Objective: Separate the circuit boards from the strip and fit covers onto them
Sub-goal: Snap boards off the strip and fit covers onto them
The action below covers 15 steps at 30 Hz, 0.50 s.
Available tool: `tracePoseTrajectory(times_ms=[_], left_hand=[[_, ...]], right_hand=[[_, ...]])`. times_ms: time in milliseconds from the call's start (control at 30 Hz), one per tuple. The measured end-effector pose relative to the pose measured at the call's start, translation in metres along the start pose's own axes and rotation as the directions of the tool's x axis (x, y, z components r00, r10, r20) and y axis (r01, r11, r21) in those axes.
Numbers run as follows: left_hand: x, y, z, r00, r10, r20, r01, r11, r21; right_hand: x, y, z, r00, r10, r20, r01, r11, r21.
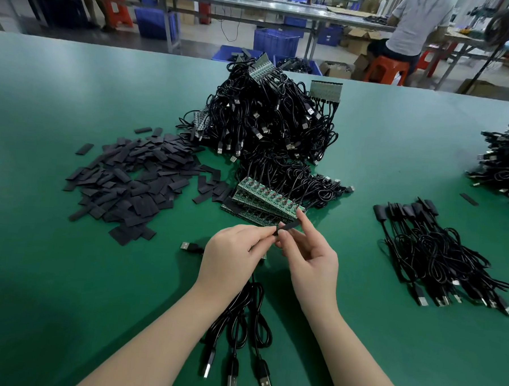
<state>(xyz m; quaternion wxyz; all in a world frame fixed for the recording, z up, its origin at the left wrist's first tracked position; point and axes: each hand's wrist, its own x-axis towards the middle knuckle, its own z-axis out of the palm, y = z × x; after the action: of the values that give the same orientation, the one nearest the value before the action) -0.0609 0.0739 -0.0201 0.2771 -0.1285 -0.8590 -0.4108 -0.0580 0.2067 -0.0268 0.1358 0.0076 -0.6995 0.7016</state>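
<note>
Glossy black cables point(240, 319) with metal USB plugs lie nearest on the matte green table point(66, 271); above them left hand point(232, 256) and right hand point(309, 254), each grip pinching one flat black cover point(287, 225). Beyond, green circuit-board strips point(264, 199); left, flat black sleeves point(136, 180) heaped; farthest, tangled cable pile point(269, 117).

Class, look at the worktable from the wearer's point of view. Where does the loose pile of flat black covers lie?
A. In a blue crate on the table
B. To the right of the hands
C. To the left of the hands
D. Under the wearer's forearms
C. The pile of flat black covers spreads over the green table to the left of the left hand and the right hand, which together pinch one cover.
</note>
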Motion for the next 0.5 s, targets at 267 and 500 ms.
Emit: tracePoseTrajectory(times_ms=[267,500], left_hand=[[0.0007,-0.0019,-0.0039,0.999,-0.011,0.05,0.012,1.0,-0.017],[0.0027,0.0001,-0.0039,0.998,-0.013,0.06,0.014,1.0,-0.016]], right_hand=[[0.0003,-0.0021,-0.001,0.998,0.017,0.062,-0.012,0.996,-0.083],[-0.0011,0.0001,-0.0018,0.999,0.033,-0.003,-0.033,0.999,0.006]])
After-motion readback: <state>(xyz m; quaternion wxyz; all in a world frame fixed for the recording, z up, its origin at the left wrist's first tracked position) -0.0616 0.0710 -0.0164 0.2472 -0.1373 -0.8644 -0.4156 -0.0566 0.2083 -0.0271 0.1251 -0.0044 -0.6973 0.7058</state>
